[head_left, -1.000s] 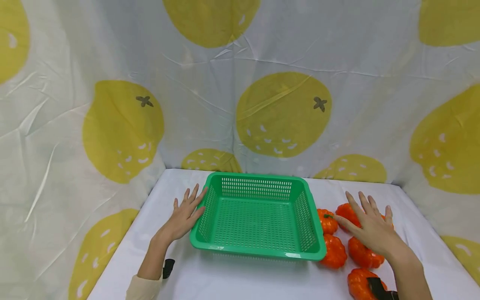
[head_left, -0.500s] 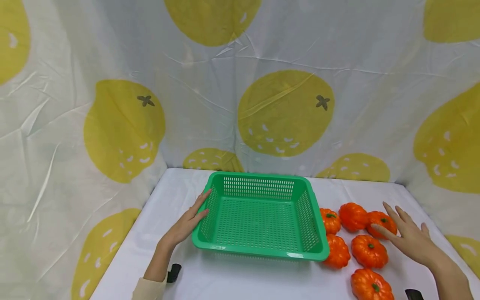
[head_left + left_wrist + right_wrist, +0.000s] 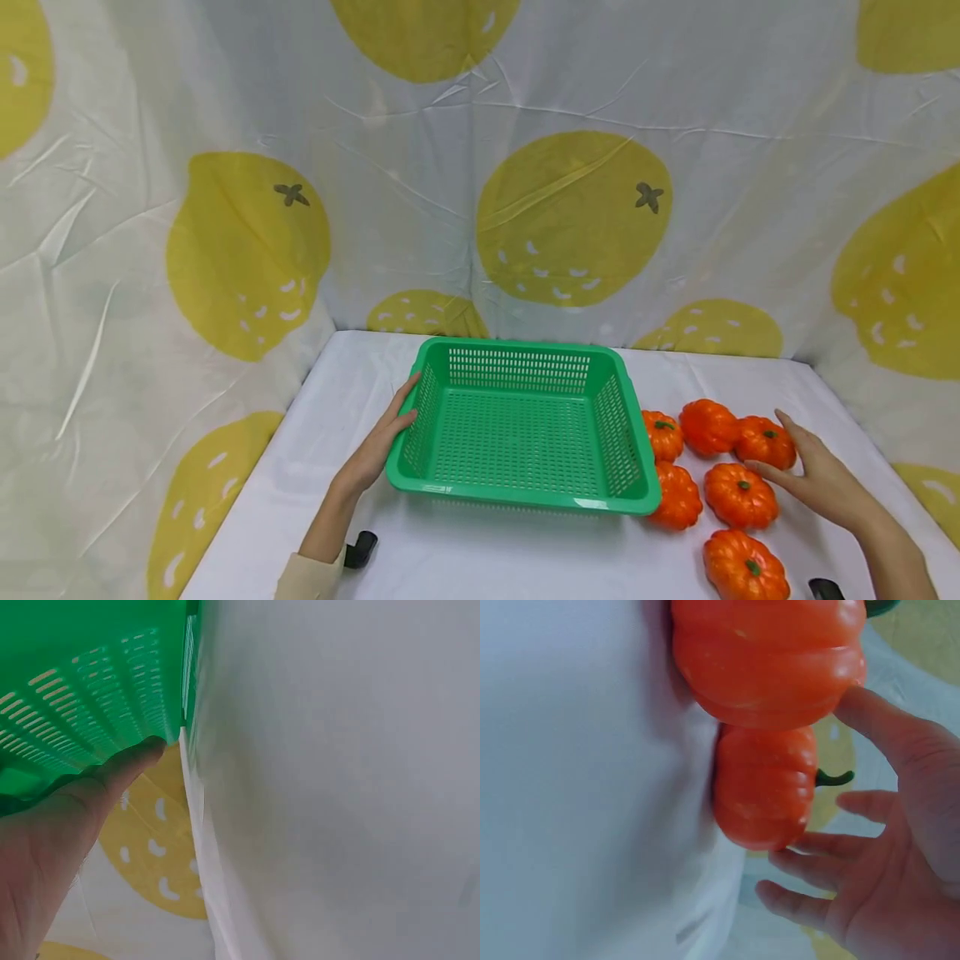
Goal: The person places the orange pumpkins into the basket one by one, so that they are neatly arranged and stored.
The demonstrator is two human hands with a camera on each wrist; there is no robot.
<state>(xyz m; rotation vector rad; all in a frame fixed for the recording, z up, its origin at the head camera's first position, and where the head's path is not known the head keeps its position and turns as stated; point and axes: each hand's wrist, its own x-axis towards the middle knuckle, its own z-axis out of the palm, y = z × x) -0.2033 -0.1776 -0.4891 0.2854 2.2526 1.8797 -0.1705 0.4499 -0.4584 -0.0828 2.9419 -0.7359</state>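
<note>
We see bare white table [image 3: 480, 558] near the green basket [image 3: 525, 425]. Our left hand [image 3: 378, 446] lies flat, fingers straight, against the basket's left wall. Our right hand [image 3: 821, 483], fingers spread, touches the far-right pumpkin [image 3: 765, 442]; five more pumpkins [image 3: 738, 496] crowd between hand and basket.

A green slatted plastic basket [image 3: 525, 425] sits upright and empty on the table. Just right of it lie six small orange pumpkins, stems up; the far-right pumpkin [image 3: 765, 442] and the pumpkin just in front of it [image 3: 741, 496] lie near each other.
</note>
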